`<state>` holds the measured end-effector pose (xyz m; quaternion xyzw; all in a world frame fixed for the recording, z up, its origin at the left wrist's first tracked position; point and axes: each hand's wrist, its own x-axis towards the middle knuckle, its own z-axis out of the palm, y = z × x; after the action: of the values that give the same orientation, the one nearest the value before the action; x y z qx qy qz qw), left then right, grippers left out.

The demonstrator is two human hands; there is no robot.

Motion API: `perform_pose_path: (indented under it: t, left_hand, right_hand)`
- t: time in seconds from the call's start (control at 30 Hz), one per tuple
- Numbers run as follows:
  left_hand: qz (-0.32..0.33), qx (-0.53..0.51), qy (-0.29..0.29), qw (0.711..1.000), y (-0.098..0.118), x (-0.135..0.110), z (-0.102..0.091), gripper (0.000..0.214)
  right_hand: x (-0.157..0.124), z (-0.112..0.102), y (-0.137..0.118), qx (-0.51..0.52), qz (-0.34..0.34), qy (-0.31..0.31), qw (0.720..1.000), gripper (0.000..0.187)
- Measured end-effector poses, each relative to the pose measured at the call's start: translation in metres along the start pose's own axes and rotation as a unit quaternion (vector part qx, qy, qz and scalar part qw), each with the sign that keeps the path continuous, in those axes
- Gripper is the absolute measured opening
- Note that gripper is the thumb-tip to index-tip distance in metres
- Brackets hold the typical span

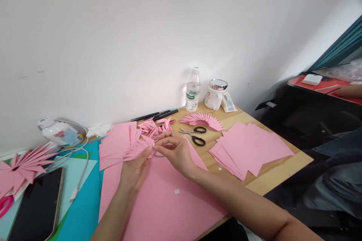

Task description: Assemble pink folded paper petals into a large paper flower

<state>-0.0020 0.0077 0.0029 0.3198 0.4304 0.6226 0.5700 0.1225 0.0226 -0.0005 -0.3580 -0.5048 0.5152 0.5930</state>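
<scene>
Pink folded paper [138, 150]: pleated piece, held above the large pink sheet [172, 211] on the counter [285, 167]
Left hand [135, 171]: grip clamped on the folded paper, thumb on top
Right hand [178, 154]: grip drawn together at the paper's edge by a small white scrap [153, 144]; could not tell what it pinched
Scissors [191, 133]: lay beyond the right hand, blades parted
Pink fan [200, 120]: lay behind the scissors
Bottle [193, 92]: stood near the wall
</scene>
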Motion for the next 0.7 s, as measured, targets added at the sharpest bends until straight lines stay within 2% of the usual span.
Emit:
perform_pose_path:
  t: [0.13, 0.57, 0.7]
  left_hand:
    - [0.008, 0.022, 0.013, 1.000, -0.0005, -0.0005, -0.0012, 0.018]
    - [-0.006, 0.033, -0.004, 0.999, -0.0010, 0.0007, -0.0036, 0.018]
    - [-0.013, 0.028, -0.003, 1.000, -0.0011, -0.0008, -0.0022, 0.018]
  right_hand:
    - [0.0008, -0.0010, 0.0002, -0.001, 0.013, -0.011, 1.000, 0.012]
    - [0.0039, -0.0054, -0.0027, -0.034, 0.035, -0.073, 0.996, 0.015]
    - [0.0032, -0.0041, 0.0018, -0.080, -0.002, -0.060, 0.995, 0.017]
